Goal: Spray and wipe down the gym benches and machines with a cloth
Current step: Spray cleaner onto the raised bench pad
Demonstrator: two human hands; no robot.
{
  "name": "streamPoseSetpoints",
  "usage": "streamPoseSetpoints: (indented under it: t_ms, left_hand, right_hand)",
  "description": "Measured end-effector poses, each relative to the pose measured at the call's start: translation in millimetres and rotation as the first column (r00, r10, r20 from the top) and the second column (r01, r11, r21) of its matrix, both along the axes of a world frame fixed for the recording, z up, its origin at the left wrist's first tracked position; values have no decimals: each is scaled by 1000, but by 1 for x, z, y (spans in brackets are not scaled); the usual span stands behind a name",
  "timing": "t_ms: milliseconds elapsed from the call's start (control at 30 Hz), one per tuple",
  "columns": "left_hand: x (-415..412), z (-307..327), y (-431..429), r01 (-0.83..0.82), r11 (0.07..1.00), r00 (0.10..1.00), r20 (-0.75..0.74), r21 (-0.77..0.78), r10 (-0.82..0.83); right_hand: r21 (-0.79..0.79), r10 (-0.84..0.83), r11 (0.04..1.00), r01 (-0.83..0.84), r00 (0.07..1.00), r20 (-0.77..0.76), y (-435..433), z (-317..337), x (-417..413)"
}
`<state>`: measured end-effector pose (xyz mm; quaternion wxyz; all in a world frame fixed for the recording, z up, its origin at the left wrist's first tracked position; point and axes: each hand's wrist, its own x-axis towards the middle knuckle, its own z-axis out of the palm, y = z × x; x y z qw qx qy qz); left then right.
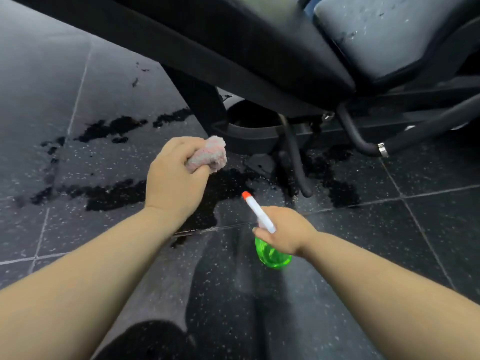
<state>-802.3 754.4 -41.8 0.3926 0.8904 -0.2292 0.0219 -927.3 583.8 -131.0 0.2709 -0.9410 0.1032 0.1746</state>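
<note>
Dark speckled floor tiles (428, 229) lie wet in patches under me. My left hand (174, 178) grips the bunched pink cloth (209, 155), low before the black bench (233, 55). My right hand (283, 231) curls round the green spray bottle (271, 257), nozzle (246, 195) toward the bench frame (293, 152).

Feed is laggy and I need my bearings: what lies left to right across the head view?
In order: dark wet patches → left hand → pink cloth it grips → green spray bottle held in the right hand → black frame tube with a metal clamp.
</note>
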Motion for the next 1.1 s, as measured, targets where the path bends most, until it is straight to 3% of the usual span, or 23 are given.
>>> streamPoseSetpoints:
  t_ms: [167,267,333,433,633,733,867,1100]
  left_hand:
    - [47,60,54,-82,997,978,191,5,80]
    - [69,107,99,-211,974,930,289,-77,225]
    - [77,134,124,-328,925,890,266,-190,370]
    - [85,174,160,-492,784,807,140,-378,574]
    - [112,234,224,-584,414,646,-90,-699,758]
    - [125,248,249,-580,279,619,-191,-766,762]
    - [141,253,267,-532,176,693,-307,-828,652]
    - [139,254,266,-485,205,782,-317,-850,537]
  right_hand:
    - [133,5,990,-38,971,241,58,85,81]
    - [191,107,964,-183,930,351,104,149,130]
    - [216,150,940,-263,890,430,134,188,152]
    - [212,164,917,-336,807,568,179,255,170]
    - [253,72,905,-342,710,700,257,355,200]
    - [163,116,920,-356,646,755,297,393,222]
    - [-13,247,930,-368,598,762,344,423,246]
    - [-140,287,950,-279,601,746,376,433,245]
